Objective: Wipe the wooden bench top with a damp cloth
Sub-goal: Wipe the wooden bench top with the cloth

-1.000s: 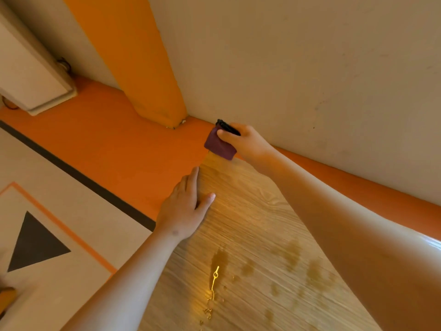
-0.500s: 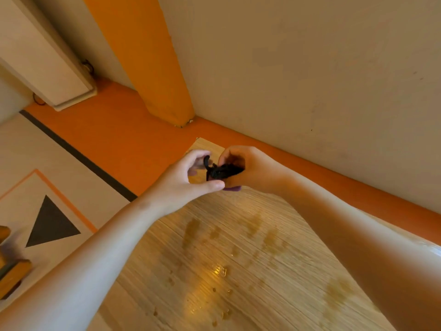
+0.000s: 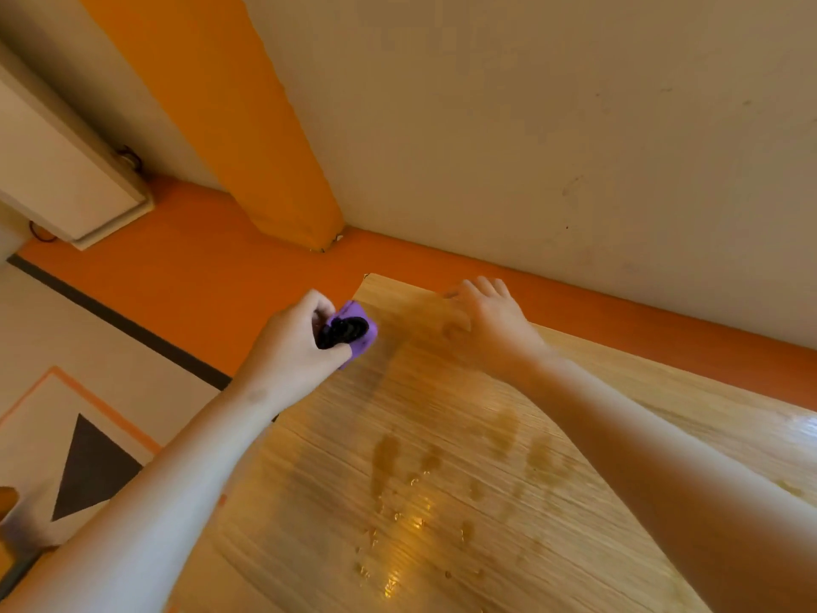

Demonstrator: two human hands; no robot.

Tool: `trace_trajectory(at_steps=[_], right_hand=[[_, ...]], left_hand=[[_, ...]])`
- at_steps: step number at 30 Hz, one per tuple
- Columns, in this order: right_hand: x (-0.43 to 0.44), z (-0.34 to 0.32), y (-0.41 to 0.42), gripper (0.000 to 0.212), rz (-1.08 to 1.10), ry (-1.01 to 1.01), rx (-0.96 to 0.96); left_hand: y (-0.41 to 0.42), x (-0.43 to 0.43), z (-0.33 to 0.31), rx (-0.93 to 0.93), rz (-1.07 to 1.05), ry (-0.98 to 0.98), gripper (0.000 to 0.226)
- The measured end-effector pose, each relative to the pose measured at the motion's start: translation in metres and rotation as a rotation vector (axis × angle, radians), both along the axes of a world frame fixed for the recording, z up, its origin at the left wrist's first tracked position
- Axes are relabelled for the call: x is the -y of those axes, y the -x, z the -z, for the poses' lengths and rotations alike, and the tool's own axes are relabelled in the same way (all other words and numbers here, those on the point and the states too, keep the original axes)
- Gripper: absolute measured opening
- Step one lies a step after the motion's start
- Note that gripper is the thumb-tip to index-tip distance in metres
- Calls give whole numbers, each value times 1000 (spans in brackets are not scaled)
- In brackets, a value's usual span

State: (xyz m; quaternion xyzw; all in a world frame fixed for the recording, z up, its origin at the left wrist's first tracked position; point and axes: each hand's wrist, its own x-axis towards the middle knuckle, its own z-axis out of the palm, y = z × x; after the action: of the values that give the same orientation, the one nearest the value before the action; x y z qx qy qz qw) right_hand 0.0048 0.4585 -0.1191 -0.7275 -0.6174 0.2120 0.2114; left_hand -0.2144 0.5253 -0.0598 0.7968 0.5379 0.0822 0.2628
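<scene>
Both hands are at the far corner of the wooden bench top. My left hand curls round the purple cloth, black lump on top, at the left edge; my right hand lies flat, fingers straight, near wet patches.

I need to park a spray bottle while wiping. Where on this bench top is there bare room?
Free: the strip of bench top between the right forearm and the orange band, and the wood between the two wrists. Crowded: the far corner, where the left hand grips the cloth and the right hand rests flat. Droplets wet the near middle.
</scene>
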Motion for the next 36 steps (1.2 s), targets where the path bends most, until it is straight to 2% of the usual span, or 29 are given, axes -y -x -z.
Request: trace_trajectory(at_steps=[4,6,10,13,17,21,26,29,32,36], right_hand=[[-5,23,9,46,86,95,212],[-5,27,12,47,113,100,258],[-6,28,14,46,130,85,263],[-7,27,13,46,138,99,263],[-7,27,13,46,140,112,269],[-8,29,13,45,149,108,270],[-7,30,13,43,159,94,270],[-7,29,14,43,150,92,266],[-7,30,13,42,153,86,257],[-7,32,12,42,154,81,265]], left_hand=[[4,-44,8,-90,66,-35,33],[-1,-66,15,-118,119,-10,29],[-18,-103,34,-39,148,50,21],[-32,-112,42,25,175,94,25],[-48,-118,47,104,120,6,26],[-59,-121,52,83,73,-137,22],[-63,-107,59,140,55,-108,21],[-61,-92,59,138,146,-44,21],[-58,-87,58,100,201,-60,20],[-50,-112,56,84,97,-136,21]])
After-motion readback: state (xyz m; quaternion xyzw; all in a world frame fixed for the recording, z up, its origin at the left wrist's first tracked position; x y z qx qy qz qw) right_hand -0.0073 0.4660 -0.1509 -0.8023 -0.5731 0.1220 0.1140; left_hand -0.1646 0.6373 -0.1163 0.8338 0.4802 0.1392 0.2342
